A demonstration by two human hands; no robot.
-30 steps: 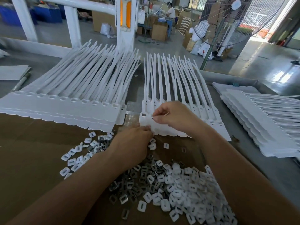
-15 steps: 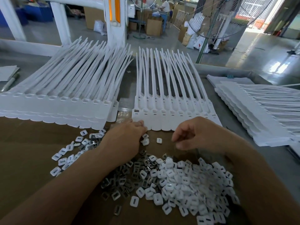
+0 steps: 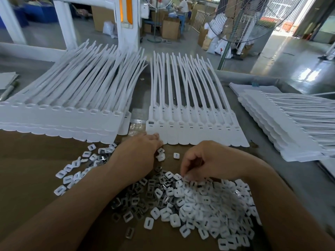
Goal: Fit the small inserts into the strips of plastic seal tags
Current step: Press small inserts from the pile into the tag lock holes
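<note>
A strip of white plastic seal tags [image 3: 197, 131] lies flat in the middle, tails pointing away from me. Its leftmost tag head carries an insert; the other sockets look dark. My left hand [image 3: 137, 154] rests palm down at the strip's near left corner, fingertips touching the tag edge. A heap of small white and metal inserts [image 3: 197, 201] covers the brown cardboard in front of me. My right hand [image 3: 208, 160] hovers over the heap's far edge, fingers curled down and pinching at an insert; whether it holds one is hidden.
A thick stack of tag strips [image 3: 68, 113] lies at the left, another stack [image 3: 290, 124] at the right. Loose inserts [image 3: 72, 171] scatter left of my left arm. A standing fan [image 3: 235, 20] and cardboard boxes stand beyond the table's far edge.
My right hand left the leftmost tag head, drew back toward me and dropped onto the insert heap. My left hand stayed at the strip's near corner.
</note>
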